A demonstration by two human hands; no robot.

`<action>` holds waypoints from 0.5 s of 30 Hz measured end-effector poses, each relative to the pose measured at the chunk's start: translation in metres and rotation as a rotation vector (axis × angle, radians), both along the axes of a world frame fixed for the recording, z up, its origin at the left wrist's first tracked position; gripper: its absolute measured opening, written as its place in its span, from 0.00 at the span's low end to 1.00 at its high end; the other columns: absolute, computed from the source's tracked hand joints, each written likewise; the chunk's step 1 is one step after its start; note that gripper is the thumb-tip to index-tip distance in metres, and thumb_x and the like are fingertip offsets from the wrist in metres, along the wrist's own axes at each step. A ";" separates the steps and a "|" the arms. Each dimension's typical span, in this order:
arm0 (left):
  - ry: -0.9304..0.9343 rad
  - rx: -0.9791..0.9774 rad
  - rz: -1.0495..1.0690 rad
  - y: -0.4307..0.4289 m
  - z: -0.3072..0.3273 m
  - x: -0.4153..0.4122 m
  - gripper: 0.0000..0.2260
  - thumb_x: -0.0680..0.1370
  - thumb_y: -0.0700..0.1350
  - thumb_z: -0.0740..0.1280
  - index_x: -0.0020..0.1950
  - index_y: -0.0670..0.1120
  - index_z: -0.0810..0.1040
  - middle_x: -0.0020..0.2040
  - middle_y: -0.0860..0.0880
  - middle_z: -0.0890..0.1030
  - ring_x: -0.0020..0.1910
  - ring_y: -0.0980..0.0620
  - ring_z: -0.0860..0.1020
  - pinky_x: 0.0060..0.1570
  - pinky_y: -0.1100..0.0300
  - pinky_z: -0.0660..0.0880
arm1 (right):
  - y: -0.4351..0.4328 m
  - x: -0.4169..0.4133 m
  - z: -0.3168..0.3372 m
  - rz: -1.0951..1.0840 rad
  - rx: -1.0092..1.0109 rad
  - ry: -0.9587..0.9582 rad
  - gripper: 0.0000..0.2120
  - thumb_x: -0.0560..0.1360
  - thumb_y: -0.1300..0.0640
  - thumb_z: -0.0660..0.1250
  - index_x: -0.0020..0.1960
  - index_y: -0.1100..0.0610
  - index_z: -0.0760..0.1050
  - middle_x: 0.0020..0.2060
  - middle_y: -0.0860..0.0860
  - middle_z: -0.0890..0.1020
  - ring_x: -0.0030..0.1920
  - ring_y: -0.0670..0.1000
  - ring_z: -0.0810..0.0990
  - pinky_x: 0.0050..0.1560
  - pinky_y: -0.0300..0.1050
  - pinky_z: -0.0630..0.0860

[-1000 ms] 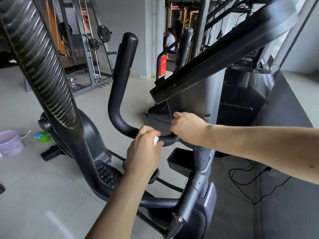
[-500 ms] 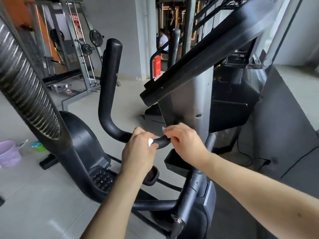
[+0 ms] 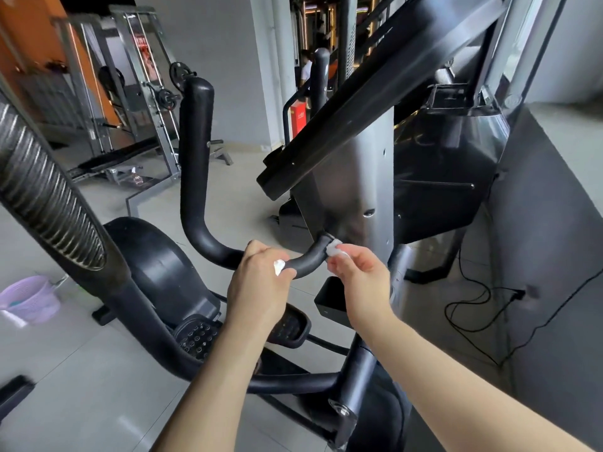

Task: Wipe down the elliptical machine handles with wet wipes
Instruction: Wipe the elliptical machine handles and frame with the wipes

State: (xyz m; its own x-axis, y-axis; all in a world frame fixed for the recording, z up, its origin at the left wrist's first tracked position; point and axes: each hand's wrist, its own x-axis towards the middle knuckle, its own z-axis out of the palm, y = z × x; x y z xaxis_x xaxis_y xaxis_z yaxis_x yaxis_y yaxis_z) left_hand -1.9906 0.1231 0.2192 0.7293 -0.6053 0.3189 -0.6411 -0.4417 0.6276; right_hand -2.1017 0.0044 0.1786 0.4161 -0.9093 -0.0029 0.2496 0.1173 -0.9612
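handle [image 3: 194, 177] black, curved, low centre; bottom bend runs into grey column [image 3: 359, 190]. left hand [image 3: 261, 288] fingers curled round bend, wipe [image 3: 279, 266] bunched under thumb. right hand [image 3: 362, 275] fingertips pinched together on second wipe [image 3: 336, 251], against handle end by column. do well: wrap wipe round bar, squeeze firmly, slide along bend, then upright part; cover underside. likely missed spot: joint at column.

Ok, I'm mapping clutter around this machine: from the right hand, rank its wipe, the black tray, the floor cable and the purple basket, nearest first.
1. Wipe: pinched in the right hand, against the handle.
2. Black tray: just below the hand.
3. Floor cable: on the floor, to the right.
4. Purple basket: far left, on the floor.
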 end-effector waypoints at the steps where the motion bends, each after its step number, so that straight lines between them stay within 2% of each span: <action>1: 0.001 0.000 0.003 0.000 0.000 0.000 0.06 0.77 0.42 0.73 0.53 0.49 0.84 0.54 0.54 0.74 0.47 0.46 0.78 0.51 0.48 0.77 | 0.002 0.005 -0.001 -0.004 0.032 -0.021 0.04 0.79 0.59 0.72 0.51 0.58 0.84 0.42 0.54 0.87 0.44 0.50 0.85 0.55 0.45 0.81; 5: 0.004 -0.008 0.005 0.000 -0.001 0.001 0.07 0.77 0.42 0.74 0.54 0.48 0.84 0.54 0.53 0.75 0.48 0.45 0.79 0.52 0.47 0.78 | 0.008 0.017 -0.004 -0.082 0.050 0.071 0.03 0.80 0.57 0.70 0.52 0.55 0.83 0.39 0.50 0.85 0.38 0.44 0.82 0.47 0.40 0.78; 9: 0.016 -0.001 0.015 0.000 -0.001 -0.001 0.07 0.77 0.44 0.73 0.55 0.49 0.84 0.55 0.53 0.74 0.49 0.45 0.78 0.52 0.46 0.78 | 0.009 0.026 -0.006 -0.116 0.180 0.109 0.03 0.82 0.59 0.69 0.52 0.54 0.81 0.45 0.50 0.86 0.47 0.47 0.87 0.55 0.46 0.82; 13: 0.017 -0.005 0.019 0.001 -0.001 -0.003 0.07 0.78 0.43 0.72 0.55 0.49 0.84 0.55 0.54 0.73 0.49 0.45 0.78 0.53 0.48 0.77 | 0.006 0.031 -0.003 -0.073 0.423 -0.040 0.04 0.82 0.64 0.67 0.54 0.61 0.80 0.49 0.56 0.87 0.50 0.52 0.88 0.59 0.47 0.82; 15: 0.021 -0.002 0.021 0.002 0.000 -0.004 0.07 0.78 0.43 0.72 0.55 0.50 0.84 0.55 0.55 0.73 0.50 0.46 0.78 0.53 0.49 0.77 | 0.007 0.034 -0.002 -0.028 0.573 -0.171 0.06 0.83 0.67 0.65 0.57 0.64 0.79 0.51 0.60 0.87 0.52 0.56 0.88 0.56 0.46 0.83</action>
